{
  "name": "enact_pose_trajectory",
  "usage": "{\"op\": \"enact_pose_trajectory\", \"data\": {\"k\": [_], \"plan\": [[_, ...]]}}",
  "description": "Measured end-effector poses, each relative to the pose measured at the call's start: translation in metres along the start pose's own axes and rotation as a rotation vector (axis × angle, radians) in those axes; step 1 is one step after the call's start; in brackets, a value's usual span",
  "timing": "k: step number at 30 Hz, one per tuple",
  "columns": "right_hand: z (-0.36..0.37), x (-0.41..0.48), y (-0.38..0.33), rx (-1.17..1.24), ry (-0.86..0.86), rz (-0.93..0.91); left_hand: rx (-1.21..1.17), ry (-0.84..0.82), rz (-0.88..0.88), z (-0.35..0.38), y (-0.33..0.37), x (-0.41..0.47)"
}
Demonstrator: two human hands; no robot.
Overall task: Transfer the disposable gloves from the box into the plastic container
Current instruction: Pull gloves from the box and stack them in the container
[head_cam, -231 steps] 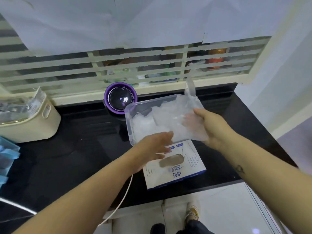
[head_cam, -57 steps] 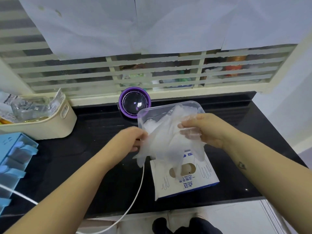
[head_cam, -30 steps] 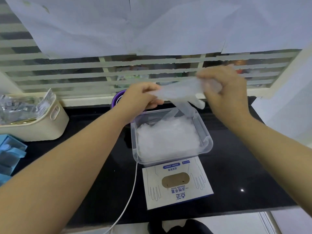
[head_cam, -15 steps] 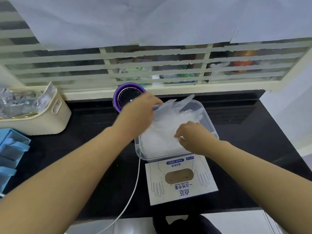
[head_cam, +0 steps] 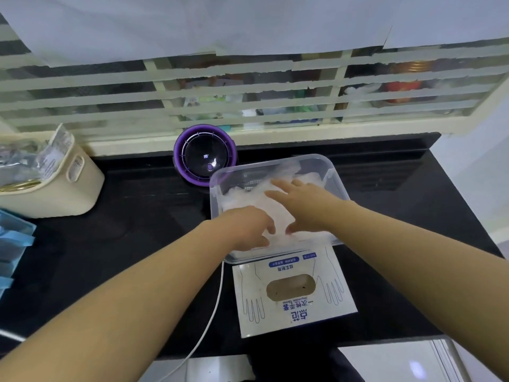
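Listing what we see on the black table [head_cam: 132,216], one entry per item.

- Plastic container [head_cam: 335,180]: clear, rectangular, round-cornered, at table centre. It holds the disposable gloves [head_cam: 242,194], a crumpled translucent white pile across its floor.
- Right hand [head_cam: 304,208]: inside the container, palm down, its grip spread flat with straight fingers pressing on the far half of the pile.
- Left hand [head_cam: 246,228]: at the container's near-left corner, with fingers bent down onto the pile. We cannot tell whether this grip pinches any glove or only presses.
- Glove box [head_cam: 296,312]: white with blue print and glove outlines, lying flat just near of the container. Its far edge meets the container's near rim, and its oval opening faces up.
- Round purple device [head_cam: 205,157]: dark domed top, just beyond the container's far-left corner.
- White cable [head_cam: 211,307]: runs along the box's left side and off the near table edge.
- Cream basket [head_cam: 59,193]: far left, holding clear wrappers.
- Blue tray [head_cam: 12,245]: at the left edge, partly out of view.
- Slatted window [head_cam: 248,89]: behind the table, with white paper sheets [head_cam: 248,23] covering its top.
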State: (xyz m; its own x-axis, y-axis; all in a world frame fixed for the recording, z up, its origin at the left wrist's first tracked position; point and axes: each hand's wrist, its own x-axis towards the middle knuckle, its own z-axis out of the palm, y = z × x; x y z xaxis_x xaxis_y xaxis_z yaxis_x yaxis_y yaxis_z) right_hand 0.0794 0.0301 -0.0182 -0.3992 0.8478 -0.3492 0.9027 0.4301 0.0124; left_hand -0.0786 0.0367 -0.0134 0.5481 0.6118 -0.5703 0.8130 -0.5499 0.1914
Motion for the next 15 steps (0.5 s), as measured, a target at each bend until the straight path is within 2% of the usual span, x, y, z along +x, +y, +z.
{"op": "enact_pose_trajectory", "data": {"k": [3,6,11,15], "plan": [[0.017,0.004,0.005,0.001,-0.080,0.055,-0.072,0.029,-0.021,0.005,-0.004,0.004],[0.026,0.007,0.007,0.053,-0.153,0.095,-0.037,0.094,-0.092,0.009,-0.002,0.013],[0.039,0.018,0.010,0.082,-0.288,0.137,0.043,-0.074,-0.213,0.021,-0.004,0.031],[0.047,0.018,0.012,-0.016,-0.339,0.122,-0.004,-0.117,-0.238,0.032,-0.005,0.046]]}}
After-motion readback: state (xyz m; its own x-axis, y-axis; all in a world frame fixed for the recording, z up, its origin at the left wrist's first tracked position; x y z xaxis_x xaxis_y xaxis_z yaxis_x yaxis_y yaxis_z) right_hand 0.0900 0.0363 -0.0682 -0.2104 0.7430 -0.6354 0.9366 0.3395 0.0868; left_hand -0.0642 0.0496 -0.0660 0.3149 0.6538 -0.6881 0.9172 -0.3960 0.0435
